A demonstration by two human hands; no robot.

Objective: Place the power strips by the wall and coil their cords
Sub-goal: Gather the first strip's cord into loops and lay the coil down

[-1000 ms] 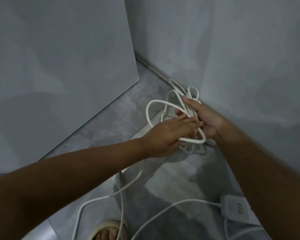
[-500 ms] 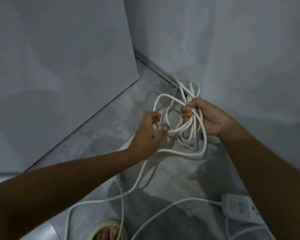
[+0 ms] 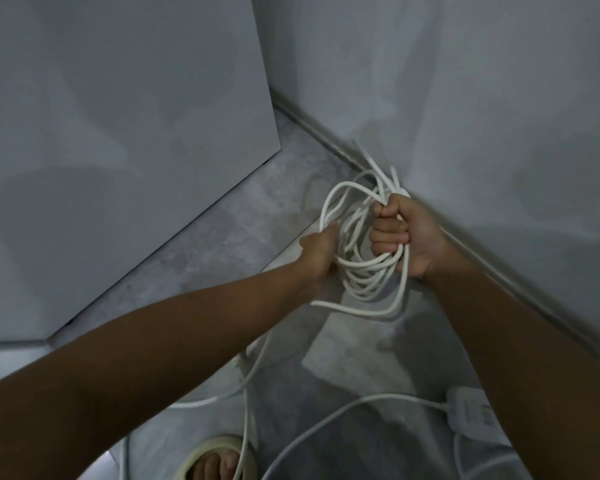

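A white cord (image 3: 362, 271) hangs in several loops above the grey floor, close to the right wall. My right hand (image 3: 400, 233) is fisted around the top of the loops. My left hand (image 3: 317, 252) grips the left side of the same bundle. One loose strand (image 3: 253, 368) trails from the coil down toward the bottom of the view. A white power strip (image 3: 470, 412) lies on the floor at the lower right, partly hidden by my right forearm, with its own cord (image 3: 329, 420) running left from it.
A grey wall (image 3: 482, 98) with a skirting strip (image 3: 312, 126) runs along the right. A large grey panel (image 3: 118, 133) stands on the left, leaving a narrow strip of concrete floor (image 3: 222, 237) between. A sandalled foot (image 3: 215, 462) shows at the bottom edge.
My left hand pulled back from the coil, took a strand, and now grips the bundle's left side. My right hand closed into a tighter fist, and the loops gathered closer.
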